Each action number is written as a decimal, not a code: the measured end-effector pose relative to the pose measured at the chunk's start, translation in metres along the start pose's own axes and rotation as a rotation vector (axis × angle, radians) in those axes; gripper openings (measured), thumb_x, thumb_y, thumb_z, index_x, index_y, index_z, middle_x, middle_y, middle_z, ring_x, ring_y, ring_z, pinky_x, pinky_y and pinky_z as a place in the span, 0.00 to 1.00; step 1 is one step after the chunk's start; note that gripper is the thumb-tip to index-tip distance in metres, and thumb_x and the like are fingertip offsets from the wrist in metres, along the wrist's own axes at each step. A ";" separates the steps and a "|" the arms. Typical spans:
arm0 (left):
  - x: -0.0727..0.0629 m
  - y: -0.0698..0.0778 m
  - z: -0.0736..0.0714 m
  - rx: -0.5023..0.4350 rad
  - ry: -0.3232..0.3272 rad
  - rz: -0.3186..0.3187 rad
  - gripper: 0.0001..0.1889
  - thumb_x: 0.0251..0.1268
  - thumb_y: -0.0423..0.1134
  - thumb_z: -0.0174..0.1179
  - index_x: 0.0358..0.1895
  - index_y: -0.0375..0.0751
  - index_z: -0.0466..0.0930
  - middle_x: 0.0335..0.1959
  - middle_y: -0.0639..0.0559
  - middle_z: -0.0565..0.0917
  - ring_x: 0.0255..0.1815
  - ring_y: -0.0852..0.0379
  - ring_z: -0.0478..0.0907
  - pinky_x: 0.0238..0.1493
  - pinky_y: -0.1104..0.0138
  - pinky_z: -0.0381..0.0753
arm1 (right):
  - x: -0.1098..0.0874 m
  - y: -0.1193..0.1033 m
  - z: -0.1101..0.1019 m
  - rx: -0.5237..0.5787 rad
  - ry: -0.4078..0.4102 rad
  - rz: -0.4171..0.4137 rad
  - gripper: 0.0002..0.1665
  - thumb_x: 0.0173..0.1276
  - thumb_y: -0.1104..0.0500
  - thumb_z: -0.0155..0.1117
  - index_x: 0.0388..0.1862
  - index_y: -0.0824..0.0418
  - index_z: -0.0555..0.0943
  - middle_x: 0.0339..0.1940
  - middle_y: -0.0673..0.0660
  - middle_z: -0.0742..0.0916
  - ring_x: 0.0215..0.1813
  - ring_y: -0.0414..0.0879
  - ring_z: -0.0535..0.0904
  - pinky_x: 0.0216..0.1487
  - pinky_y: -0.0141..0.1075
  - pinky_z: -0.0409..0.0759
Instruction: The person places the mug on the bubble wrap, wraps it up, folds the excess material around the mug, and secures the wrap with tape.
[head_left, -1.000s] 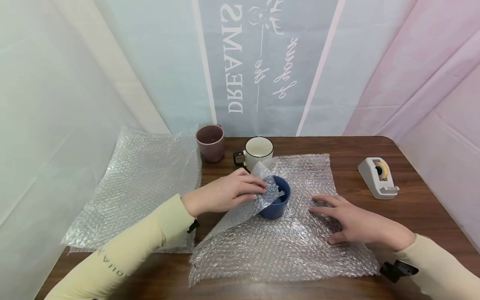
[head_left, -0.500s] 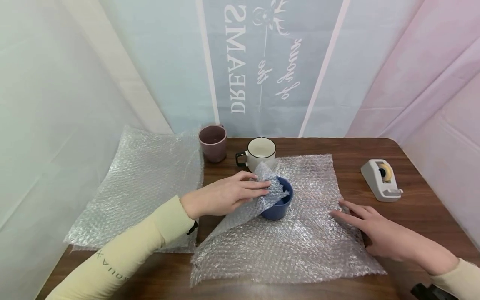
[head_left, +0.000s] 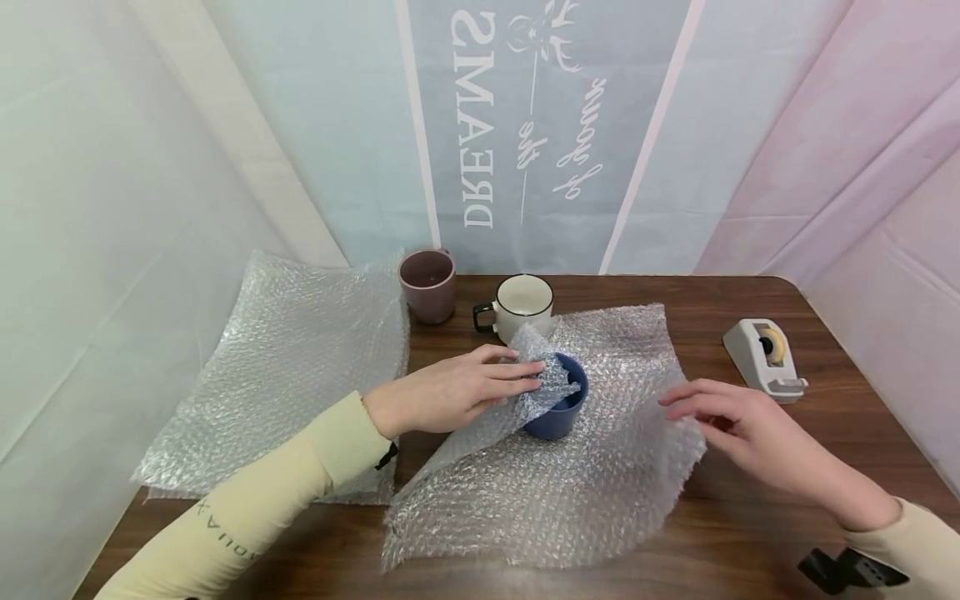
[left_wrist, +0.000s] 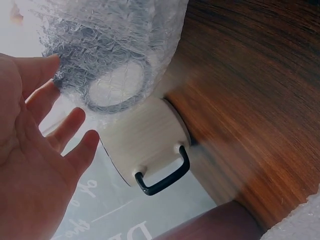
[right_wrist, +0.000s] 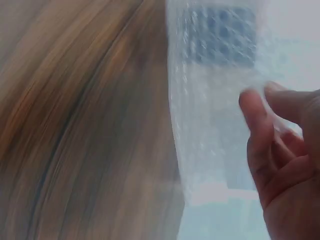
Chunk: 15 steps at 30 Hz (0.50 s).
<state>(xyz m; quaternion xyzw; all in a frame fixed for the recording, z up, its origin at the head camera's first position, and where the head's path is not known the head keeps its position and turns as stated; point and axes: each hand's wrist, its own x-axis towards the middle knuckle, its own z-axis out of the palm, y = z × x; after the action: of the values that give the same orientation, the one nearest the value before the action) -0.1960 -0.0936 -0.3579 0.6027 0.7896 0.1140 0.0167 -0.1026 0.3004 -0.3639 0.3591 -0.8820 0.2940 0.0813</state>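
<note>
A blue mug (head_left: 553, 423) stands on a bubble wrap sheet (head_left: 570, 500). The sheet's left corner is folded over its rim and dips into its mouth. My left hand (head_left: 457, 390) rests its extended fingers on that folded corner. In the left wrist view, the mug's ring handle (left_wrist: 117, 107) shows through the wrap, with the fingers beside it. My right hand (head_left: 757, 425) pinches the sheet's right edge between thumb and fingers and lifts it off the table. Raised wrap (right_wrist: 215, 125) hangs from these fingers in the right wrist view.
A white mug (head_left: 522, 317) with a black handle stands just behind the blue one. A mauve mug (head_left: 429, 300) is at the back left, beside another bubble wrap sheet (head_left: 300, 367). The tape dispenser (head_left: 761, 358) sits at the right. Curtains surround the table (head_left: 622, 292).
My right hand moved right to the sheet's edge, took hold of it and raised it, so the right side now curves upward. The left hand has stayed on the folded corner.
</note>
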 end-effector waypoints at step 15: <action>0.004 0.002 0.001 -0.036 -0.061 -0.021 0.25 0.79 0.35 0.49 0.75 0.45 0.64 0.79 0.55 0.57 0.80 0.51 0.47 0.75 0.64 0.53 | 0.057 -0.028 0.032 0.529 0.032 0.085 0.35 0.63 0.80 0.62 0.70 0.66 0.71 0.64 0.63 0.79 0.64 0.47 0.77 0.54 0.38 0.81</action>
<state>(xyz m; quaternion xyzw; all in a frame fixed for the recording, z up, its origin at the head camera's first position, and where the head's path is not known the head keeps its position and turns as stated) -0.1950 -0.0893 -0.3577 0.5972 0.7928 0.1098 0.0528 -0.1224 0.2326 -0.3571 0.3256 -0.7875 0.5231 -0.0139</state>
